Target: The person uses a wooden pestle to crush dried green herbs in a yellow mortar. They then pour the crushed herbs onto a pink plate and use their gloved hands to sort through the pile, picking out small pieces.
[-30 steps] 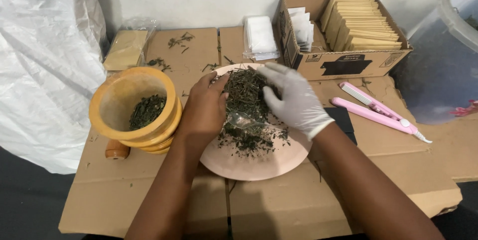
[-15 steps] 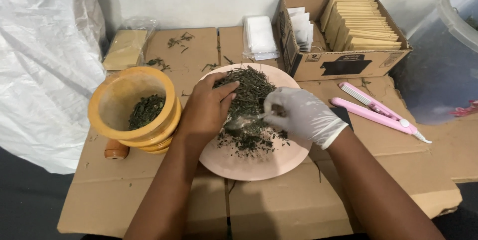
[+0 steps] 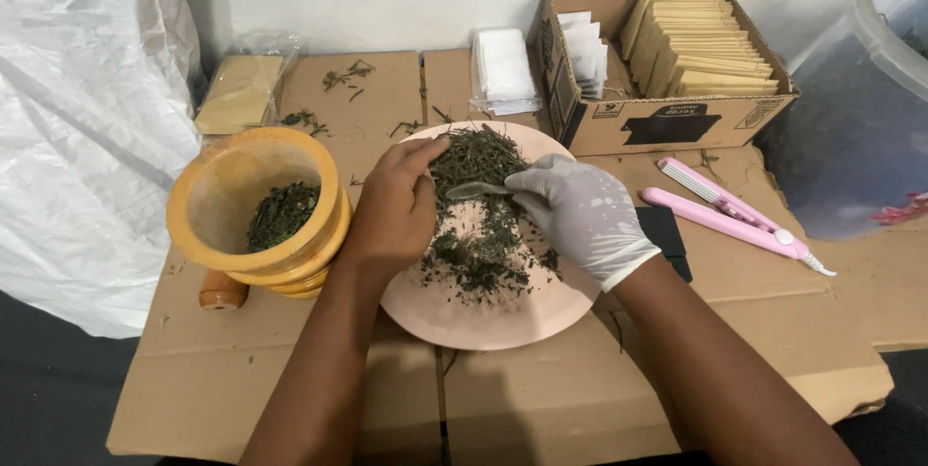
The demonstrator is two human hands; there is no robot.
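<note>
A pink plate [image 3: 483,316] lies on flattened cardboard [image 3: 290,398] and carries a heap of dried herbs [image 3: 478,224]; the bare left hand [image 3: 391,210] rests at the heap's left edge, fingers curled loosely into the herbs, while the gloved right hand [image 3: 580,215] pinches a small spoon [image 3: 474,189] over the heap. Left of the plate stands a yellow mortar [image 3: 256,205] holding crushed herbs. Farther back sit a pink sealer [image 3: 730,215] and a cardboard box [image 3: 667,60] of brown envelopes.
</note>
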